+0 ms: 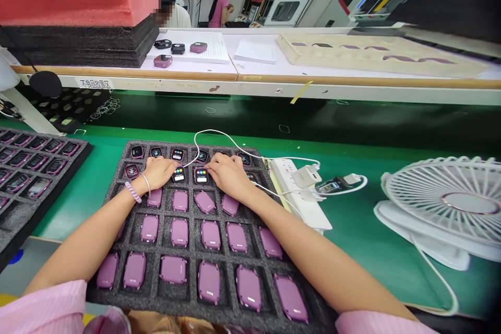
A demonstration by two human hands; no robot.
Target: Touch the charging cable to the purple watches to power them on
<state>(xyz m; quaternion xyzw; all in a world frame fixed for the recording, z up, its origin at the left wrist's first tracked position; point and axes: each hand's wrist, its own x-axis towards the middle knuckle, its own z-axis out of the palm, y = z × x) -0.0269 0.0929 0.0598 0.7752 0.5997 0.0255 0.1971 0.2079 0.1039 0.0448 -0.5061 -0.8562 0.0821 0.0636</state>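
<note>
A dark foam tray lies in front of me, with smartwatch bodies in its pockets. In the near rows the purple watch bodies lie with their backs up; the far rows show screens, several lit. My left hand has its fingertips closed at the left edge of a smartwatch with a lit screen. A white cable ends beside that watch. My right hand pinches the right edge of another lit smartwatch, one pocket over. The undersides of both watches are hidden.
Right of the tray lies a white power strip with plugged-in chargers, then a white fan. A second watch tray is at left. Ahead, a shelf bears foam stacks and a pale tray. Two people are beyond.
</note>
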